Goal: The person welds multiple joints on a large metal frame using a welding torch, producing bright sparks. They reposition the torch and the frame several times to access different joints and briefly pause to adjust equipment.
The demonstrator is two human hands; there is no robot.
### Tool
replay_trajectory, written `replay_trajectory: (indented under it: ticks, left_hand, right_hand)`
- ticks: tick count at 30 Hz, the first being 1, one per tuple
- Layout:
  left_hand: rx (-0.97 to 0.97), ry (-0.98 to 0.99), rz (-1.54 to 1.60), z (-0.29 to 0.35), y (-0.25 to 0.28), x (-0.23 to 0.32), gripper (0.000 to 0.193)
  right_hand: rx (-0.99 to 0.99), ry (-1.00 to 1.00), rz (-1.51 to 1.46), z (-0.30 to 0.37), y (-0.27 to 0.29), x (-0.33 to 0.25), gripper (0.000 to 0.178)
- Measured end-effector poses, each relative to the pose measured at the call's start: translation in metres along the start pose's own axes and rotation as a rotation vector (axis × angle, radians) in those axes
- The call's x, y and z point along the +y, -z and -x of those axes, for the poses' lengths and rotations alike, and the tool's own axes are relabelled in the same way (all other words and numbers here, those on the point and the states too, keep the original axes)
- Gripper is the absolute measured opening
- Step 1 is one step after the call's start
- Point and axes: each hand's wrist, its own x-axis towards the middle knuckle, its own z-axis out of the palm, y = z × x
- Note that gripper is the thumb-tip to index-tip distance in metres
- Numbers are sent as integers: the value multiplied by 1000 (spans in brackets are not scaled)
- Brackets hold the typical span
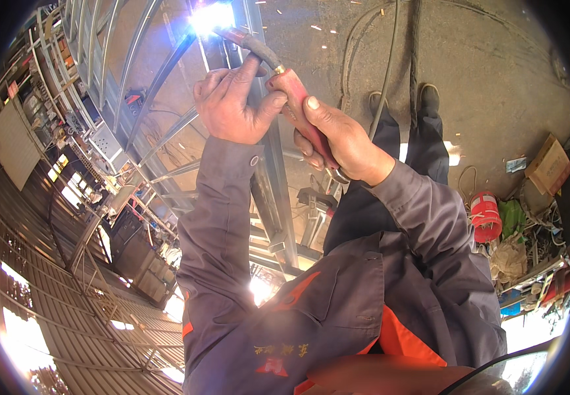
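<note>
Both arms extended forward, both hands in use, left grip (232,108) ahead of right grip (347,141).
The left forearm (216,210) runs nearly straight up the view, its sleeve buttoned close at the wrist; the back of the hand faces the camera, forefinger extended forward, thumb set apart and angled to the right, remaining fingers bent. The right forearm (423,204) slants forward and inward from the right, elbow bent; thumb lies on top, pointing forward and left, with the fingers curled closed beneath it. The two hands are close together.
</note>
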Motion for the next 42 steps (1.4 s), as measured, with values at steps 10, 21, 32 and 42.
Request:
replay_trajectory:
  ticks: [10, 21, 32, 42]
  left_hand:
    - [-30, 40, 21, 3, 1, -1, 76]
    - [-7, 3, 10, 1, -1, 0, 73]
    - [-29, 43, 14, 4, -1, -2, 72]
    - [-28, 32, 5, 2, -1, -1, 72]
  right_hand:
    - [-1, -4, 0, 1, -1, -2, 62]
    - [2, -30, -24, 1, 0, -2, 64]
    - [-4, -21, -24, 2, 0, -2, 65]
    - [-1, -15, -27, 1, 0, -3, 62]
